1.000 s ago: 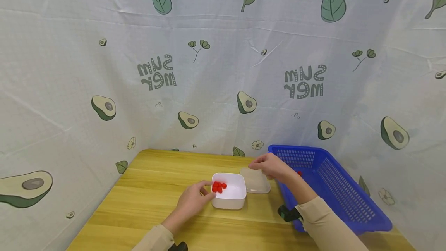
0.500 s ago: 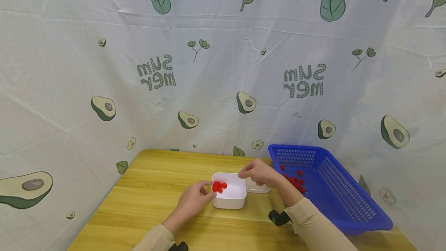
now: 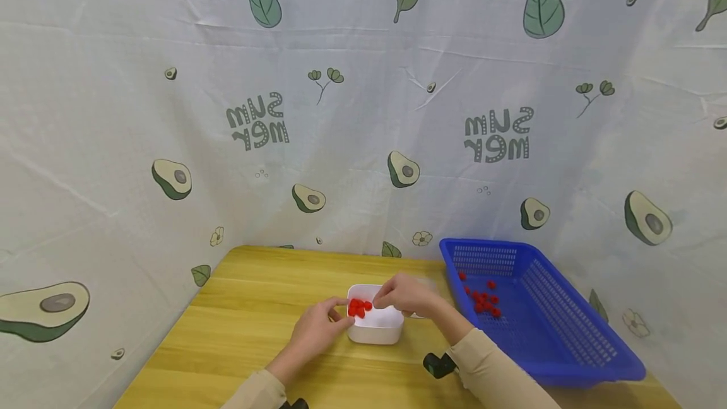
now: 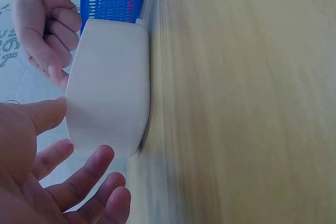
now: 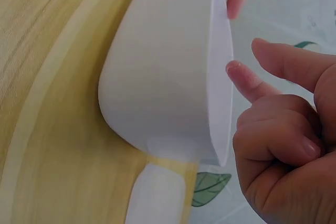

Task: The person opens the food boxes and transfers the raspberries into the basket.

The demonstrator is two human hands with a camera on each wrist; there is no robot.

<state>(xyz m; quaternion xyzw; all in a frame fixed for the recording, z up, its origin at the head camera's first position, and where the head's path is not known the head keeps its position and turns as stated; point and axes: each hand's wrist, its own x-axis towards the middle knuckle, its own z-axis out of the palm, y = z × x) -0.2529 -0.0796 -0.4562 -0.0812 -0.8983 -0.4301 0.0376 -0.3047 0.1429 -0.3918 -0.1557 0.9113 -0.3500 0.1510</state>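
Observation:
My left hand [image 3: 320,328] touches the left side of a white square box [image 3: 375,335] with thumb and forefinger, the other fingers spread loosely in the left wrist view. Several small red pieces [image 3: 360,308] lie in the box's left part; their exact kind is too small to tell. Over the box's right side hovers my right hand [image 3: 407,295]. In the right wrist view its thumb and forefinger stand apart near the rim, nothing visible between them, while the other fingers curl in. A translucent lid [image 5: 157,195] lies beside the box, mostly hidden by the right hand in the head view.
A blue perforated basket [image 3: 568,308] stands on the right of the wooden table [image 3: 272,283], with several red pieces [image 3: 484,302] in its left part. A patterned white curtain [image 3: 352,144] hangs behind and to the sides.
My right hand has moved left from above the lid to over the box, uncovering red pieces in the basket. The left hand has stayed at the box.

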